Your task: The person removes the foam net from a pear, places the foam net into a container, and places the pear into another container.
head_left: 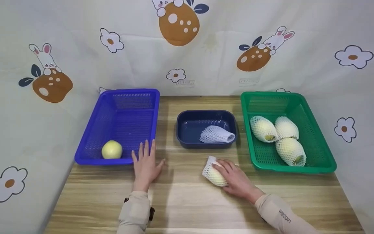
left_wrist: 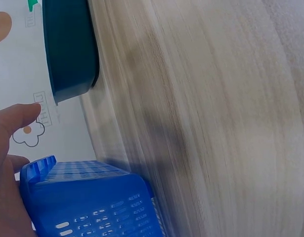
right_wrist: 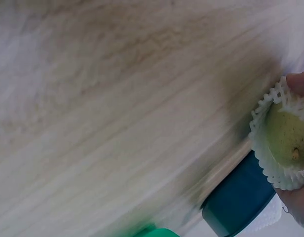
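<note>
My right hand [head_left: 237,180] grips a pale green pear [right_wrist: 289,136] in a white foam net [head_left: 211,174], over the table in front of the navy tub. In the right wrist view the net's open end shows the pear's stem. My left hand [head_left: 144,165] lies with spread, straight fingers over the near right corner of the blue basket [head_left: 89,136]. Inside that basket, a bare yellow-green pear [head_left: 112,149] sits at the near left. An empty foam net [head_left: 216,134] lies in the navy tub [head_left: 187,143].
At the right stands a green basket [head_left: 320,139] with three netted pears [head_left: 290,151] in it. All the containers rest on a wooden table [head_left: 187,208]. A printed cloth [head_left: 213,65] hangs right behind the table.
</note>
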Demonstrator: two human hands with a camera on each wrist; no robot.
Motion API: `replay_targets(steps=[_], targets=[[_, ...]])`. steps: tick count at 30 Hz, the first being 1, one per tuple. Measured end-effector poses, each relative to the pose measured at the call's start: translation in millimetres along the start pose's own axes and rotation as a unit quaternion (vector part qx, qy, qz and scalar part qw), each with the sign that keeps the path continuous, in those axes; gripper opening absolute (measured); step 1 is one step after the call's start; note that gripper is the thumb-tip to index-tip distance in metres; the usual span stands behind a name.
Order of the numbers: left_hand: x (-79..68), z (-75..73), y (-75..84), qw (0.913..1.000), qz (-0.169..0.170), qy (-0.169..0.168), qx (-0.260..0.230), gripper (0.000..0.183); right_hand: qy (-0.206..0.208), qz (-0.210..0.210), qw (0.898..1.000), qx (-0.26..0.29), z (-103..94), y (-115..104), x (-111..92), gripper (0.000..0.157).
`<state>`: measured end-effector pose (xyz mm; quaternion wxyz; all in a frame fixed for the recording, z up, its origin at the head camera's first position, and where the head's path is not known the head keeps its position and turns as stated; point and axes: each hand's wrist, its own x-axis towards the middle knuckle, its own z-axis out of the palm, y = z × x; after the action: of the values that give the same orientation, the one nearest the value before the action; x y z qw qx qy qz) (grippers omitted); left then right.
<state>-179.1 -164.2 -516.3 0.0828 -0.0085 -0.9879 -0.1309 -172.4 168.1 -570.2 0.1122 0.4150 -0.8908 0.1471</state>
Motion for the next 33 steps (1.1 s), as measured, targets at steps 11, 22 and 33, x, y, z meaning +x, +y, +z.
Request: replay_targets(steps=[11, 22, 33], targets=[[-8.2, 8.0, 60.0, 0.9873, 0.122, 0.062, -0.081, 0.063, 0.001, -0.007, 0.997, 0.081, -9.1, 7.5, -9.5, 0.089], [-13.2, 53.9, 103.0, 0.9555, 0.133, -0.091, -0.247, 0.025, -0.026, -0.015, 0.994, 0.107, -13.0, 8.5, -12.8, 0.074], [-14.7, 71.5, 107.8, 0.9242, 0.112, -0.122, -0.344, 0.021, 0.036, -0.093, 0.991, 0.092, -13.4, 13.6, -19.0, 0.066]])
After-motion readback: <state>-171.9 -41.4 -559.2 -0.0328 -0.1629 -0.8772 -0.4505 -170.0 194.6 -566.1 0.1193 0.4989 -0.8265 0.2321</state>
